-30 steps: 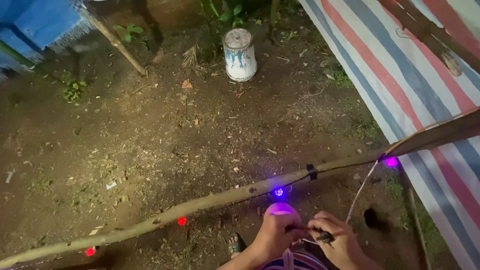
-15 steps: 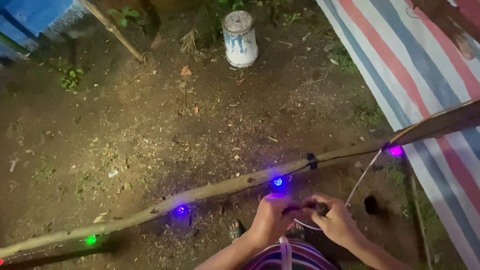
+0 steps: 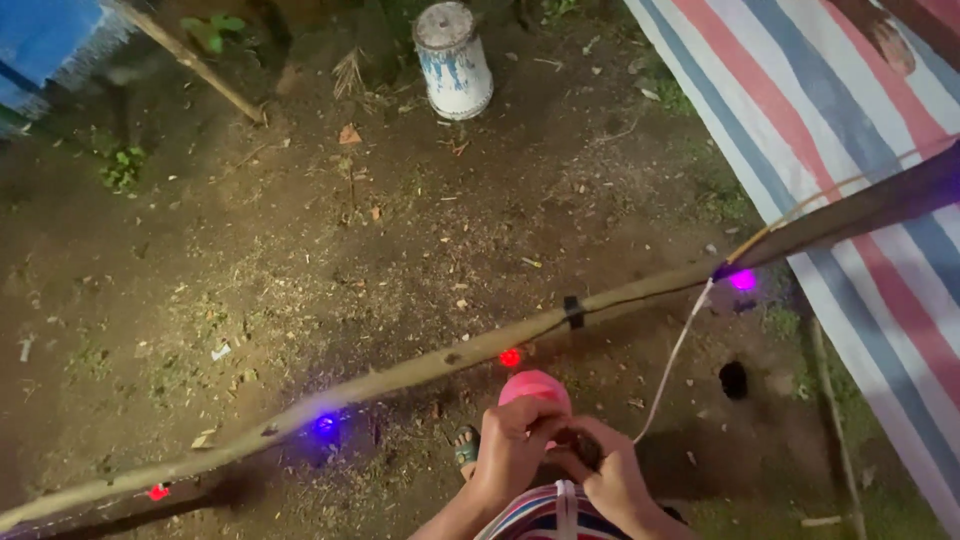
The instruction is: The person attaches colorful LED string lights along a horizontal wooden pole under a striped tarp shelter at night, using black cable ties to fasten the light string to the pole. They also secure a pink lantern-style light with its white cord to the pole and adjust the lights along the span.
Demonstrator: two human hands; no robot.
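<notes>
Working low in the frame, left hand (image 3: pixel 515 440) and right hand (image 3: pixel 610 478) are pressed together just under the long wooden pole (image 3: pixel 420 370), fingers of both curled tight around a small dark piece (image 3: pixel 580 450) between them; what that piece is cannot be told, it is mostly covered. A pink glowing bulb (image 3: pixel 535 387) sits right above the left knuckles, touching or nearly so. A thin pale cord (image 3: pixel 680 350) runs from the hands up to the pole near the purple light (image 3: pixel 742 281). More lights hang along the pole: red light (image 3: pixel 510 357) just above the bulb, blue light (image 3: pixel 325 425) to the left, another red one (image 3: pixel 157 492) far left. A black tape band (image 3: pixel 573 311) wraps the pole. Risks, as I judge them: the cord looks close to taut, so a pull could drag it off the pole or shift the pole; the dark piece is small and could drop onto the dirt ground (image 3: pixel 300 230), hard to find in this light. A sandalled foot (image 3: pixel 466 447) stands just left of the hands. Room: open dirt left and ahead, the white bucket (image 3: pixel 453 60) well apart, the striped tarp (image 3: pixel 850 150) edge closes in on the right, a dark hole (image 3: pixel 733 380) lies near the cord.
</notes>
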